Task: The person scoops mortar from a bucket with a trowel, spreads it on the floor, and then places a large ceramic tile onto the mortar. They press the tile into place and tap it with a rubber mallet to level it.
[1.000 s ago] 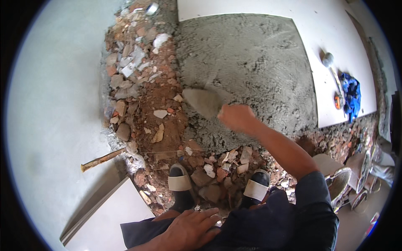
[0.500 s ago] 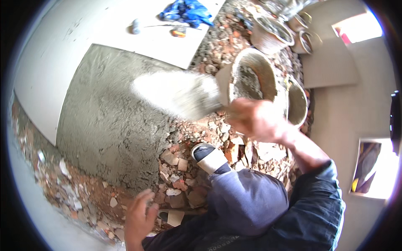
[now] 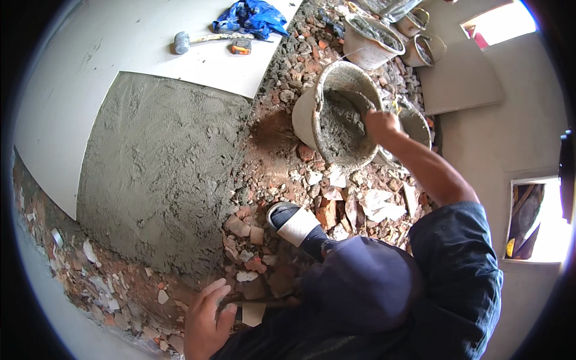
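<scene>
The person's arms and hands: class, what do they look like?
The right hand and left hand are bare, without gloves. A loose, short, dark navy sleeve leaves the right forearm uncovered. On the left, no sleeve can be made out.

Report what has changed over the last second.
The right hand has swung the trowel from the mortar bed rightward into the bucket, without visibly letting go. The left hand has lifted from where it rested. The view has turned right. Mallet, tape measure and blue bundle stayed on the white slab.
</scene>
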Action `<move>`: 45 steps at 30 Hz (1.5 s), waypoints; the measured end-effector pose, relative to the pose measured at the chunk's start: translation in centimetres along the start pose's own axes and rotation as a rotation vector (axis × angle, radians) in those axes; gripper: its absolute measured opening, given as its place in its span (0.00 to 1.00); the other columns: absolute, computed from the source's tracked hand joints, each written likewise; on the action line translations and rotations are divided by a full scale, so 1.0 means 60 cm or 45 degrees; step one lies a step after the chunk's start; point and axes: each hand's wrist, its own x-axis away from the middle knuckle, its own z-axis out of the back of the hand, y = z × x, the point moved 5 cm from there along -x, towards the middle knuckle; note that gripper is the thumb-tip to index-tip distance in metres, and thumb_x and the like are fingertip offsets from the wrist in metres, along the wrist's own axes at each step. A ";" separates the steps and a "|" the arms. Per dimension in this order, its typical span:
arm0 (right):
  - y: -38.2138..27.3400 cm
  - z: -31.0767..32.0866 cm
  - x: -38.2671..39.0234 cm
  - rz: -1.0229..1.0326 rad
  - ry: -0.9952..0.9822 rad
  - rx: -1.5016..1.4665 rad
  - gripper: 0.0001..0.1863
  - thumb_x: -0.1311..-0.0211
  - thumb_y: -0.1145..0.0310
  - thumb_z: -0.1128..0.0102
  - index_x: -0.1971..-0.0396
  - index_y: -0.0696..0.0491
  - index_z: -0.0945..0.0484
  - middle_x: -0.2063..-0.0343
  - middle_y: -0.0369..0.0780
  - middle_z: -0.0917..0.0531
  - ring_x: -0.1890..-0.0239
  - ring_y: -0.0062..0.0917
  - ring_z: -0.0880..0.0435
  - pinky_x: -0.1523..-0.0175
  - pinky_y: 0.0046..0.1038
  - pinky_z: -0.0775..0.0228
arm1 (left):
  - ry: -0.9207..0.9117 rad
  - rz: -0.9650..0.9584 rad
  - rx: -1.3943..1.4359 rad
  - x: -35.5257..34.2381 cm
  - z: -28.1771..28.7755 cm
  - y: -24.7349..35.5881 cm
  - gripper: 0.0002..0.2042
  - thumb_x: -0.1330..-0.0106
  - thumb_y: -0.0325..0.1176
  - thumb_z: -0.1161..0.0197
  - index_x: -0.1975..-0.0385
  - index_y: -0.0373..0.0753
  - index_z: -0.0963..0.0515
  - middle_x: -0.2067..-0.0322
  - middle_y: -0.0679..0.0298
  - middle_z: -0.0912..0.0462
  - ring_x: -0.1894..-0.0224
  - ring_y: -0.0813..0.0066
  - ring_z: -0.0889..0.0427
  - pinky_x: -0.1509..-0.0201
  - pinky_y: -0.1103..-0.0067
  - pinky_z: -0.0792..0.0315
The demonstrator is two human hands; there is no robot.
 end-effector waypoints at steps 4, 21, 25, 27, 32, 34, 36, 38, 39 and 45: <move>-0.051 -0.030 0.049 0.099 -0.169 -0.059 0.11 0.38 0.70 0.48 0.58 0.59 0.25 0.64 0.46 0.15 0.56 0.36 0.15 0.59 0.34 0.23 | -0.010 0.001 0.018 0.008 0.000 0.009 0.16 0.36 0.34 0.41 0.52 0.32 0.25 0.47 0.51 0.23 0.52 0.57 0.20 0.45 0.69 0.29; -0.038 0.007 0.165 0.790 0.300 -1.184 0.09 0.36 0.65 0.45 0.63 0.55 0.23 0.76 0.39 0.23 0.69 0.29 0.21 0.64 0.33 0.27 | 0.145 0.012 -0.179 -0.025 0.043 -0.025 0.16 0.38 0.34 0.39 0.52 0.34 0.24 0.49 0.53 0.22 0.46 0.53 0.23 0.41 0.67 0.31; 0.001 -0.057 0.196 0.134 -0.507 -2.213 0.08 0.36 0.66 0.47 0.63 0.54 0.25 0.84 0.28 0.31 0.85 0.11 0.37 0.82 0.20 0.46 | 0.563 0.195 -0.249 0.055 0.116 -0.141 0.15 0.35 0.35 0.41 0.51 0.34 0.25 0.51 0.51 0.21 0.46 0.54 0.23 0.42 0.68 0.31; 0.021 -0.035 0.214 0.131 -0.401 -2.171 0.07 0.36 0.65 0.44 0.67 0.53 0.26 0.83 0.28 0.32 0.85 0.12 0.36 0.82 0.20 0.46 | 0.813 0.480 -0.239 0.121 0.151 -0.250 0.18 0.33 0.37 0.44 0.50 0.31 0.26 0.52 0.49 0.20 0.48 0.54 0.21 0.43 0.70 0.30; 0.035 0.073 0.244 0.134 -0.237 -1.536 0.12 0.46 0.63 0.39 0.70 0.56 0.27 0.81 0.34 0.27 0.82 0.17 0.30 0.79 0.23 0.37 | 1.250 1.029 0.007 0.299 0.105 -0.488 0.22 0.30 0.43 0.48 0.48 0.29 0.28 0.53 0.45 0.20 0.50 0.52 0.21 0.44 0.70 0.31; 0.011 0.128 0.251 0.234 -0.251 -1.357 0.10 0.46 0.67 0.40 0.69 0.58 0.26 0.81 0.35 0.26 0.83 0.17 0.29 0.80 0.24 0.36 | 1.314 1.096 0.001 0.319 0.067 -0.553 0.23 0.30 0.45 0.48 0.47 0.29 0.28 0.53 0.44 0.21 0.48 0.51 0.22 0.43 0.69 0.31; -0.040 0.185 0.253 0.327 -0.332 -1.244 0.11 0.48 0.69 0.39 0.68 0.59 0.25 0.81 0.35 0.25 0.84 0.18 0.29 0.81 0.25 0.37 | 1.381 1.141 -0.049 0.321 0.047 -0.606 0.24 0.30 0.46 0.48 0.46 0.30 0.29 0.50 0.44 0.23 0.45 0.50 0.24 0.42 0.67 0.32; -0.118 0.256 0.257 0.547 -0.278 -1.150 0.10 0.51 0.72 0.39 0.69 0.60 0.24 0.81 0.37 0.25 0.80 0.21 0.26 0.75 0.28 0.32 | 1.437 1.156 -0.197 0.303 0.050 -0.649 0.25 0.30 0.47 0.49 0.43 0.32 0.31 0.45 0.45 0.27 0.41 0.49 0.30 0.39 0.63 0.36; -0.166 0.297 0.262 0.761 -0.229 -1.093 0.09 0.52 0.73 0.40 0.69 0.59 0.24 0.80 0.38 0.25 0.79 0.24 0.26 0.72 0.29 0.31 | 1.474 1.159 -0.272 0.292 0.049 -0.665 0.25 0.30 0.47 0.49 0.42 0.33 0.32 0.43 0.45 0.29 0.38 0.49 0.32 0.37 0.62 0.37; -0.525 0.495 0.334 2.383 0.406 -0.819 0.07 0.50 0.80 0.36 0.74 0.52 0.23 0.70 0.42 0.21 0.75 0.28 0.20 0.79 0.28 0.25 | 1.648 1.245 -0.580 0.239 0.058 -0.729 0.30 0.29 0.52 0.54 0.33 0.41 0.42 0.31 0.52 0.48 0.28 0.53 0.52 0.28 0.58 0.52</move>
